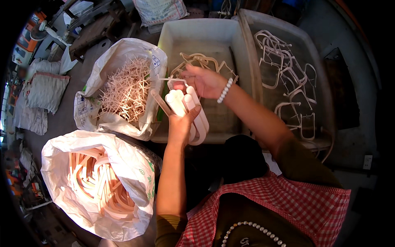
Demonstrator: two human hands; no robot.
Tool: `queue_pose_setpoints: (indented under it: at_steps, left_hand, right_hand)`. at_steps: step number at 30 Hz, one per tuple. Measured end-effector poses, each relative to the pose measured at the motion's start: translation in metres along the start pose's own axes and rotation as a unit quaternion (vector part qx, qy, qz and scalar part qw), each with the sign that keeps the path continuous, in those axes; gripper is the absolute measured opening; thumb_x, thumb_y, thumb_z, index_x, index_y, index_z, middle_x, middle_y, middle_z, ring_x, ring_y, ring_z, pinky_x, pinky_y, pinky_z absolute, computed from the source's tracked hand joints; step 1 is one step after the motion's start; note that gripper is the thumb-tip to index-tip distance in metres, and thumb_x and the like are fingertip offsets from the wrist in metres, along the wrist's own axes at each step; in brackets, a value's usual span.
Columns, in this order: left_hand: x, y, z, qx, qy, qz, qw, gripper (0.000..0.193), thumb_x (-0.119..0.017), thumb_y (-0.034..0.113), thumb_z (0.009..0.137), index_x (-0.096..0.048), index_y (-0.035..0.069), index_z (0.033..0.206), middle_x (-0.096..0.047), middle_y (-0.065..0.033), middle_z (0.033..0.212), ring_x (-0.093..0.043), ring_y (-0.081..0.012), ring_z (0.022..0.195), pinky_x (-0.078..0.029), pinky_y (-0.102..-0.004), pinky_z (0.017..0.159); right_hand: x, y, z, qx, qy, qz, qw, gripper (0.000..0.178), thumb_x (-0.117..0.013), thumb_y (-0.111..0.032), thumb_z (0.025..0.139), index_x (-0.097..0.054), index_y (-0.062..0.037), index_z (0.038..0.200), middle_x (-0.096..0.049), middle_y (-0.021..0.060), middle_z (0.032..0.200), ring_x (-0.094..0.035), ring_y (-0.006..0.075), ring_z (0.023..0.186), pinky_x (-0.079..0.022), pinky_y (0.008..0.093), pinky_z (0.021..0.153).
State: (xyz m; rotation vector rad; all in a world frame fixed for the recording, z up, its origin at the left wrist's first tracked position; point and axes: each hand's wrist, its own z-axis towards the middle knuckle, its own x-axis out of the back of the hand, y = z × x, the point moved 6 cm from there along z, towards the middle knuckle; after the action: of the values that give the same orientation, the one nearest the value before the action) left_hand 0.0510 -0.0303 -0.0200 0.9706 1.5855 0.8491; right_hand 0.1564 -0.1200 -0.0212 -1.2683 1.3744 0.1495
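Observation:
My left hand (181,123) is closed around a bundle of pale, rounded plastic strips (177,103), held upright above the near edge of a pale tub (164,129). One strip sticks out apart from the others, toward the left. Just beyond the bundle, my right hand (205,82) has its fingers stretched out and apart, pointing left. A thin, pale plastic stick (166,79) shows by its fingertips. Whether the fingertips touch that stick I cannot tell. Behind the hands, looped plastic pieces (201,59) lie in the tub.
On the left, one white sack (84,117) holds thin branching plastic bits (127,88). A nearer white sack (53,164) holds curved pale strips (101,181). A second tub (257,61), at right, contains more looped pieces (284,61). Another stuffed sack (160,12) stands at the back.

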Motion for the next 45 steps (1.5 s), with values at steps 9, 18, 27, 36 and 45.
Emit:
queue_pose_setpoints:
  at_steps: [9,18,27,36,45]
  left_hand:
    - [0.023,-0.014,0.01,-0.062,-0.01,0.051,0.997,0.044,-0.065,0.006,0.084,-0.049,0.001,0.124,-0.059,-0.0073,0.107,-0.059,-0.0183,0.095,-0.049,-0.0315,0.082]
    - [0.033,0.013,0.001,0.02,0.081,-0.069,0.994,0.038,-0.066,0.003,0.085,-0.053,-0.001,0.12,-0.06,-0.0079,0.11,-0.059,-0.0193,0.095,-0.049,-0.0339,0.083]
    - [0.031,0.008,-0.002,0.017,0.057,-0.024,0.998,0.043,-0.075,0.012,0.08,-0.057,-0.002,0.116,-0.06,-0.0068,0.107,-0.058,-0.0172,0.096,-0.046,-0.0316,0.083]
    - [0.013,-0.001,-0.002,0.044,0.029,-0.042,0.998,0.042,-0.07,0.018,0.085,-0.054,-0.002,0.119,-0.059,-0.0079,0.109,-0.058,-0.0173,0.094,-0.046,-0.0329,0.084]
    - [-0.001,-0.01,-0.011,0.103,-0.041,-0.074,0.991,0.034,-0.061,0.006,0.083,-0.054,-0.003,0.115,-0.06,-0.0104,0.106,-0.059,-0.0218,0.096,-0.047,-0.0358,0.085]
  right_hand:
    - [-0.079,0.012,-0.059,0.451,0.106,-0.593,0.659,0.039,-0.056,-0.009,0.09,-0.049,0.0028,0.126,-0.06,0.0061,0.088,-0.058,0.0146,0.074,-0.048,0.0283,0.067]
    - [-0.17,-0.069,-0.111,0.657,0.034,-0.337,0.674,0.036,-0.059,-0.015,0.091,-0.051,0.0017,0.122,-0.062,0.0109,0.082,-0.06,0.017,0.066,-0.05,0.0299,0.065]
    - [-0.039,-0.06,-0.06,0.346,0.165,-0.681,0.624,0.045,-0.067,-0.024,0.085,-0.053,-0.0047,0.123,-0.062,0.0129,0.099,-0.061,0.0241,0.088,-0.049,0.0352,0.078]
    - [0.213,0.094,-0.271,-0.102,0.392,-0.748,0.525,0.048,-0.066,-0.022,0.08,-0.052,-0.0158,0.125,-0.053,0.0223,0.119,-0.053,0.0408,0.109,-0.047,0.0446,0.09]
    - [0.22,0.074,-0.252,0.037,0.412,-0.774,0.479,0.022,-0.067,-0.02,0.08,-0.057,-0.007,0.095,-0.059,0.0168,0.094,-0.059,0.0347,0.087,-0.048,0.042,0.073]
